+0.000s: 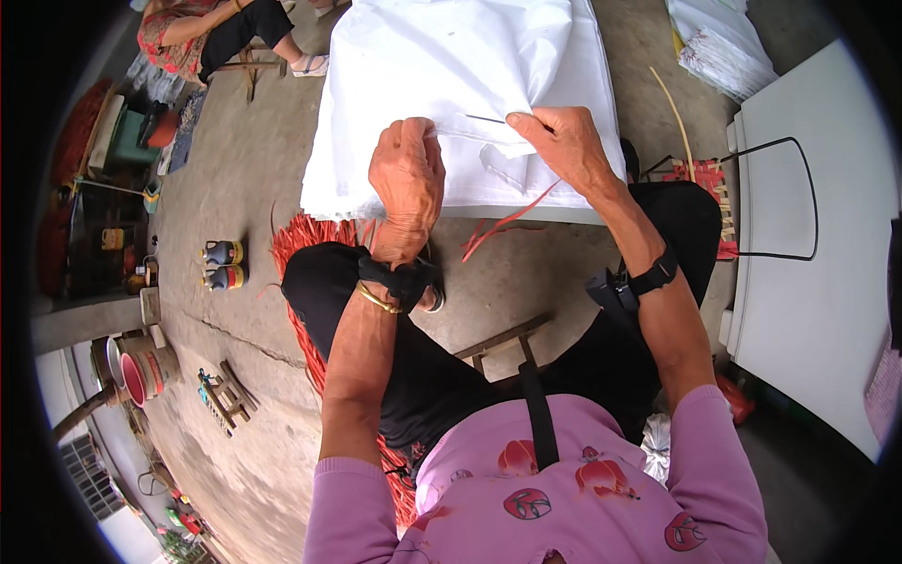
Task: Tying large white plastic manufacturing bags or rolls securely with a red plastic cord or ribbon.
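A stack of white woven plastic sheets (423,56) lies before me, its top layer creased and pulled up. My left hand (409,179) is closed on the near edge of the top sheet, fingers curled. In a pinch of thumb and fingers, my right hand (568,146) holds a thin dark needle (484,118), which points left toward my left hand. A red plastic strip (512,218) hangs from below my right hand past the stack's near edge; where its upper end goes is hidden. Both hands are just above the stack, a short gap apart.
A bundle of red strips (305,235) lies beside my left leg. At far left sits another person (202,33). Bottles (223,265), a small wooden stool (225,399) and a bucket (146,376) stand on the left. To my right is a large white panel-sided box (817,254).
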`<state>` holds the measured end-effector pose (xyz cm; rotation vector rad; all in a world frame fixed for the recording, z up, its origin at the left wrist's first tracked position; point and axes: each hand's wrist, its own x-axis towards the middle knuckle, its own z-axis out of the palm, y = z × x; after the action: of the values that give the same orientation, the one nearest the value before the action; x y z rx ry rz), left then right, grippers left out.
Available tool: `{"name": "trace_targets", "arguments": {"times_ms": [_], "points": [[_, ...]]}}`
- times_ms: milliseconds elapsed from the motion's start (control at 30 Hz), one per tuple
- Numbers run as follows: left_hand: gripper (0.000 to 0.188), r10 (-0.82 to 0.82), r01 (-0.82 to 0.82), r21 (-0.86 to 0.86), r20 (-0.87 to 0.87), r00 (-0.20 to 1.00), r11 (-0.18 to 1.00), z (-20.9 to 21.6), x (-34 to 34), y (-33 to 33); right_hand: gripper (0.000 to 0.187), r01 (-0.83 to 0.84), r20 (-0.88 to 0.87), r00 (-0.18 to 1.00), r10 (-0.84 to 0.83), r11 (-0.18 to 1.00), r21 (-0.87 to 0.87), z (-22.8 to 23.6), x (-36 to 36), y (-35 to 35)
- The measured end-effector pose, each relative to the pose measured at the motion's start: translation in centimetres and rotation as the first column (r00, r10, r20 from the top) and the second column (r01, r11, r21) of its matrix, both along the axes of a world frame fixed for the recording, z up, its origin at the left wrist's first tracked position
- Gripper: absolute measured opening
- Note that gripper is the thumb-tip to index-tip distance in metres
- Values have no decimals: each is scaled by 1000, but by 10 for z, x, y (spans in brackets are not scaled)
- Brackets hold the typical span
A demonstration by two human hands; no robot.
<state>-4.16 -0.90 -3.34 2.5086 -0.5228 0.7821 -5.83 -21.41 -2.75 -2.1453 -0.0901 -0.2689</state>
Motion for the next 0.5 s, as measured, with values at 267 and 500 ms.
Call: {"name": "trace_targets", "arguments": {"times_ms": [267,500], "points": [[16,-237,256,-162,126,963,953,-2,-13,-43,65,63,-196,980,23,904,423,-17,11,41],[45,-197,210,-58,172,965,976,19,-20,-18,50,55,-204,976,75,824,565,-5,21,40]]}}
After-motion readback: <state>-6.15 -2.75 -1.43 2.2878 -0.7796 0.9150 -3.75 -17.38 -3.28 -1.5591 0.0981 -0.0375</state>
